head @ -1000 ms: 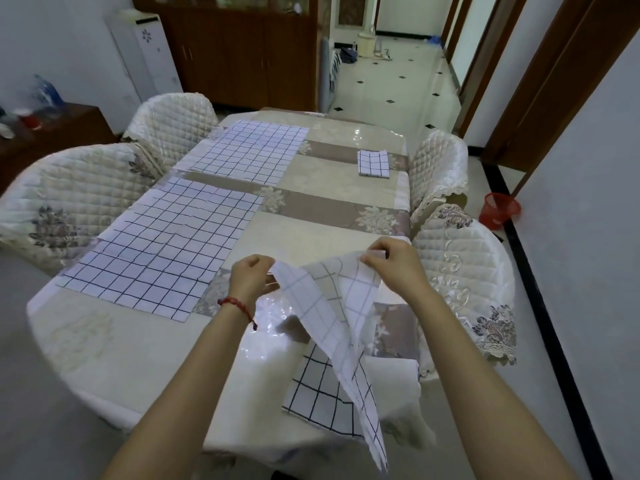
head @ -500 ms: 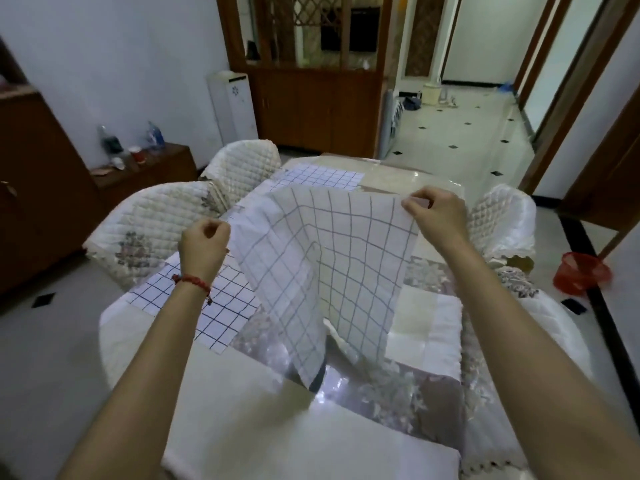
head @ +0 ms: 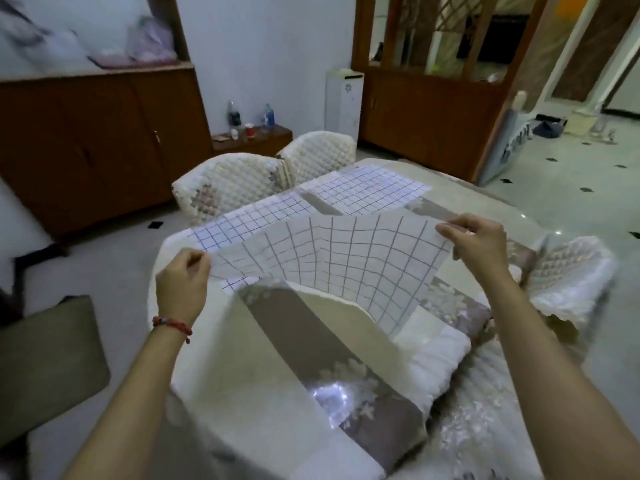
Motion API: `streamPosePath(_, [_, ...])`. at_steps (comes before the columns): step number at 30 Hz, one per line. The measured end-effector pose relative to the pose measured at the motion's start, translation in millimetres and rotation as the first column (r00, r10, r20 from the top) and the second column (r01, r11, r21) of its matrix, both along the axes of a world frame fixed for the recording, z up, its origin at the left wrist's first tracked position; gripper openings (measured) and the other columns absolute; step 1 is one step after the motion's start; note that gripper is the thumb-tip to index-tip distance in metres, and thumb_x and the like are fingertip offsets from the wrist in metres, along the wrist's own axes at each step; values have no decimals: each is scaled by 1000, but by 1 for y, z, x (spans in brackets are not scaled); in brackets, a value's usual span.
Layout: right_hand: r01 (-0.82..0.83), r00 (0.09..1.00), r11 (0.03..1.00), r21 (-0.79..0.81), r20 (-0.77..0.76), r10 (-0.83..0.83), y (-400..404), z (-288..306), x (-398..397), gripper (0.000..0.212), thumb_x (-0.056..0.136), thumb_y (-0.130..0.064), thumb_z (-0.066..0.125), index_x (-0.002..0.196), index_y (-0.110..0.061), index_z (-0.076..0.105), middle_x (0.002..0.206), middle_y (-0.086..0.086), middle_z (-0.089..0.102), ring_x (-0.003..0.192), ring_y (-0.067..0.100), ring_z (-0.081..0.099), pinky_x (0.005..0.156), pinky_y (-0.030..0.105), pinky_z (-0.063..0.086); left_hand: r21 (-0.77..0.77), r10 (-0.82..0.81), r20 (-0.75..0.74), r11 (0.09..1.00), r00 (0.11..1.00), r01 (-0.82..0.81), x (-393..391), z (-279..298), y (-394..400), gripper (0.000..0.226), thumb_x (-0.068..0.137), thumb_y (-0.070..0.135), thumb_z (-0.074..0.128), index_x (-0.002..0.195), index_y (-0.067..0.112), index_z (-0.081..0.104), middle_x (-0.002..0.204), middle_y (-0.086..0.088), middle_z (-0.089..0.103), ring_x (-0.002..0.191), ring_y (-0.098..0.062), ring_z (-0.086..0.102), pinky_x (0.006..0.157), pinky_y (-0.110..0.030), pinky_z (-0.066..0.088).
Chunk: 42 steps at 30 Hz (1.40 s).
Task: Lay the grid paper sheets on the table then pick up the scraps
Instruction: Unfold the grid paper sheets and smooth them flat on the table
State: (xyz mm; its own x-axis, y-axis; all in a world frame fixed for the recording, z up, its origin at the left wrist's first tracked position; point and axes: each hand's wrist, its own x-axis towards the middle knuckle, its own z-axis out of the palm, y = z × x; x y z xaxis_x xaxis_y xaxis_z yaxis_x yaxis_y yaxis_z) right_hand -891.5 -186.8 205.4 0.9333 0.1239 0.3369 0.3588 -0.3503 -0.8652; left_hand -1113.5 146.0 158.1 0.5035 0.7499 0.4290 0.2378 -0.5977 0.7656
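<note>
Paper grid sheet (head: pixel 346 265), folded and hanging second ago, was spread wide. Left hand (head: pixel 181 282), right hand (head: pixel 479 244) pinched top corners above table (head: pixel 277 375). Ready to lay beside near laid sheet (head: pixel 256 216).

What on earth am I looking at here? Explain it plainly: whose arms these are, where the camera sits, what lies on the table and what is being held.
There is no machine: a person wears a camera on the head, so the single picture looks forward and down over their own arms. The left hand and right hand each pinch a top corner of a white grid-printed paper sheet, stretched out above the cloth-covered dining table. Two more grid sheets already lie flat on it: a nearer sheet and a farther sheet. Quilted white chairs stand around it.
</note>
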Motion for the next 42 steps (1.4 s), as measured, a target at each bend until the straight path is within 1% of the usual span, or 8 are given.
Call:
streamPosePath(4, [-53,986,990,129,-148,73,-17,-34,-3,3,79,-5,68,77,-6,66,50,-12,65,43,2,61,41,12,43,-7,20,-11,1000,1000,-21,-27,-35,-27,10,87,5,55,86,-3,62,86,-17,65,80,-22,55,61,-5,38])
streamPosePath(8, [-46,971,990,136,-227,76,-36,-67,-2,22,78,3,65,67,-16,65,49,-14,66,49,0,63,50,11,50,-52,45,-28,998,999,-46,-42,-73,-45,8,87,3,56,85,-1,62,85,-17,65,77,-25,55,64,3,34])
streamPosePath(11, [-19,946,993,117,-321,56,-48,-95,6,29,75,9,64,66,-19,66,50,-13,67,49,-1,60,54,9,51,-115,36,-62,992,997,-43,-41,-100,-56,7,87,4,56,85,1,62,88,-17,66,78,-22,54,69,-2,36])
streamPosePath(16, [11,905,999,33,-426,4,-58,-130,15,24,76,17,55,77,-5,65,49,-10,64,45,-7,57,49,2,44,-213,-33,-180,977,983,-6,-36,-137,-86,10,84,1,59,79,7,63,82,-13,64,80,-33,58,75,-31,42])
streamPosePath(21, [-72,877,993,-88,-479,21,-59,-167,35,25,78,16,52,92,1,66,71,-2,59,70,19,57,53,6,47,-264,-88,-286,965,954,9,-37,-164,-113,40,83,2,62,66,36,49,77,0,60,80,-30,60,72,-38,47])
streamPosePath(27, [-206,841,968,-143,-531,101,-48,-189,65,18,77,7,61,91,0,70,79,9,65,76,20,57,57,13,43,-266,1,-362,958,932,-104,-35,-168,-133,40,83,2,61,65,36,48,81,-2,59,82,-26,58,74,-34,45])
streamPosePath(34, [-410,797,888,-208,-555,238,-56,-210,114,22,71,6,61,86,-6,72,84,10,66,85,21,58,74,27,43,-191,184,-510,928,840,-319,-28,-179,-195,7,83,7,61,79,4,66,89,-13,66,90,-30,58,75,-33,42])
streamPosePath(42, [-573,686,754,-321,-691,227,-78,-209,150,18,75,10,60,90,4,69,87,18,65,79,27,58,67,26,49,-290,144,-613,874,777,-391,-14,-167,-267,17,85,13,61,68,14,62,87,-11,66,88,-28,60,74,-29,41])
